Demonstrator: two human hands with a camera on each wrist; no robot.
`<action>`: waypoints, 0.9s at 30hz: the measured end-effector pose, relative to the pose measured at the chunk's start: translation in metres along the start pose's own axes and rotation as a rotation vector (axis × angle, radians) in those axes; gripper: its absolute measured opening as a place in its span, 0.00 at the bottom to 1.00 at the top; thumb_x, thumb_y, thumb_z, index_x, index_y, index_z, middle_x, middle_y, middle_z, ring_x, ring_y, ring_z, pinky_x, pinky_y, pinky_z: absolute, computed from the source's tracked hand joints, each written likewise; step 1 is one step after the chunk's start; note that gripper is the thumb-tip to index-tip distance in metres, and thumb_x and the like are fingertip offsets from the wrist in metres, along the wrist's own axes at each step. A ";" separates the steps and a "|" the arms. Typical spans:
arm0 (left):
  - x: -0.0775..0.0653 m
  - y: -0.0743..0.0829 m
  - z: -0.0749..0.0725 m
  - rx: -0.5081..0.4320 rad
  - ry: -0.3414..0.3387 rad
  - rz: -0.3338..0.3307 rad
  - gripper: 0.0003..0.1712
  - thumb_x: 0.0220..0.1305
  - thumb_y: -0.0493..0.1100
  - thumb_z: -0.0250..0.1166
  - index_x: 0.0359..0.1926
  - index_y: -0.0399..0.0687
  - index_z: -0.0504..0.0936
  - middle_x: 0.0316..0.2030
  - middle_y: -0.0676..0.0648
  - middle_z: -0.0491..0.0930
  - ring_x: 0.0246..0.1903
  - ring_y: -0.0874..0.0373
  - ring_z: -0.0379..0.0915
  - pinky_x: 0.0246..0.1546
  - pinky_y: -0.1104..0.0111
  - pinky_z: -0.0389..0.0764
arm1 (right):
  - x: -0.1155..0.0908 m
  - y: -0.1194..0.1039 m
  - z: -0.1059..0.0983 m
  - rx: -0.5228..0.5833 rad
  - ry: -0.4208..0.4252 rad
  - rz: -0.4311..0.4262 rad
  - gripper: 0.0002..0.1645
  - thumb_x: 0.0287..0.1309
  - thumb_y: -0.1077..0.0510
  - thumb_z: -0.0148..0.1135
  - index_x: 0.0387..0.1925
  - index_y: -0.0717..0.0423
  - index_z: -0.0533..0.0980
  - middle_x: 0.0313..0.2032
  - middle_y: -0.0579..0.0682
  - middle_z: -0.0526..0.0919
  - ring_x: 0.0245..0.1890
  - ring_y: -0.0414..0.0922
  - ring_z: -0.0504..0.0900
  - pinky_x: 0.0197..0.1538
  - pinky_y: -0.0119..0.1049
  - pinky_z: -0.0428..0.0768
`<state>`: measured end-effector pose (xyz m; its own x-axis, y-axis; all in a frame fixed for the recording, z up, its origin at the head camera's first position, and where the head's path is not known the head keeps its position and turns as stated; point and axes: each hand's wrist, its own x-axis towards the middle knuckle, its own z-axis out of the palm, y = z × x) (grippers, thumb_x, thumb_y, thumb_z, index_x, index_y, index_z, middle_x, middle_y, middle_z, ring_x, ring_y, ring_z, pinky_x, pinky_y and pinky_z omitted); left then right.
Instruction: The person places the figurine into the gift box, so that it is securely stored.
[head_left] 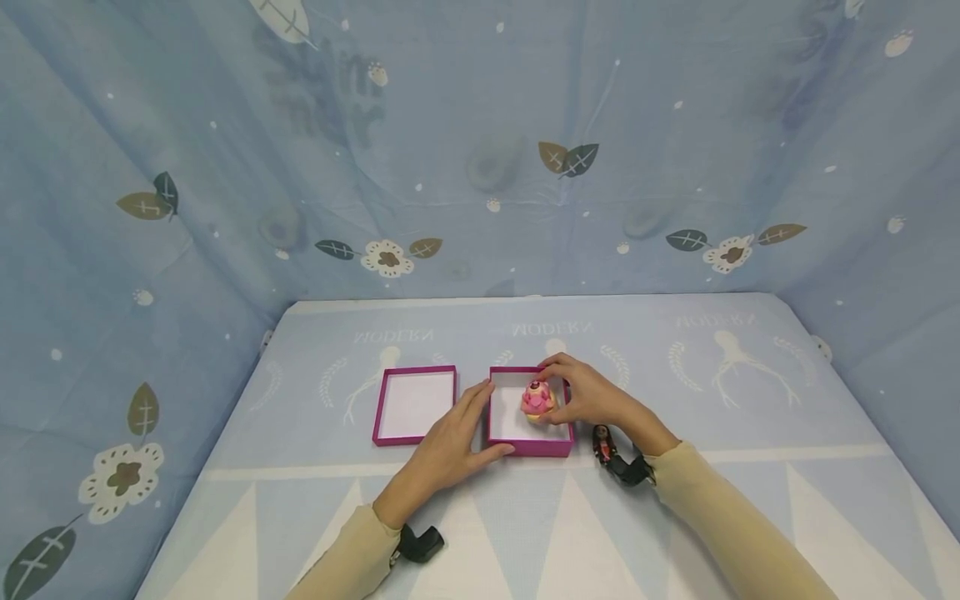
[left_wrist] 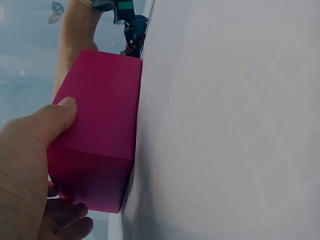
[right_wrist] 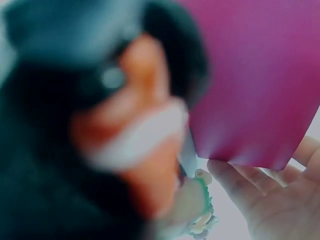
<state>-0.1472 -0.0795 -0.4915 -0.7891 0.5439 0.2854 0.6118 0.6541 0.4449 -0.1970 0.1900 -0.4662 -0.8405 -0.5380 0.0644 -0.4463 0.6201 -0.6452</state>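
Observation:
In the head view, a magenta box (head_left: 528, 450) with a white inside stands open-topped on the table. My left hand (head_left: 450, 437) grips its left near corner; in the left wrist view the thumb presses one face of the box (left_wrist: 100, 110) while the fingers lie around another. Over the box's right rim reaches my right hand (head_left: 588, 392), holding a small pink and yellow toy figure (head_left: 537, 400) inside the box. Whether the toy touches the bottom cannot be told. A dark-haired doll (head_left: 602, 442) lies beside the box, by the right wrist; it looms blurred in the right wrist view.
Left of the box lies its shallow magenta-rimmed lid (head_left: 416, 406), white inside facing up. A black camera (head_left: 420, 544) sits on the left wrist, another (head_left: 632, 469) on the right near the doll. Patterned blue cloth (head_left: 480, 167) hangs behind the table (head_left: 750, 417).

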 end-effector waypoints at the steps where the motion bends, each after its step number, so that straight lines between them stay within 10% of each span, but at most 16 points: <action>1: 0.000 0.000 0.000 0.000 0.000 0.002 0.56 0.54 0.65 0.70 0.75 0.43 0.56 0.71 0.45 0.62 0.67 0.51 0.67 0.62 0.57 0.75 | 0.000 0.000 0.000 0.001 0.002 0.002 0.35 0.40 0.45 0.80 0.50 0.56 0.80 0.58 0.54 0.75 0.60 0.53 0.74 0.63 0.53 0.74; 27: 0.000 0.001 0.000 -0.003 -0.004 -0.004 0.56 0.55 0.65 0.69 0.74 0.42 0.56 0.70 0.44 0.63 0.67 0.51 0.66 0.63 0.57 0.74 | 0.000 -0.013 -0.003 -0.029 -0.012 0.065 0.33 0.38 0.48 0.82 0.46 0.59 0.79 0.58 0.58 0.76 0.59 0.57 0.75 0.64 0.55 0.73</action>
<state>-0.1462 -0.0788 -0.4911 -0.7916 0.5433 0.2798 0.6081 0.6549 0.4487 -0.1918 0.1839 -0.4550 -0.8643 -0.5028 0.0138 -0.3999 0.6702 -0.6252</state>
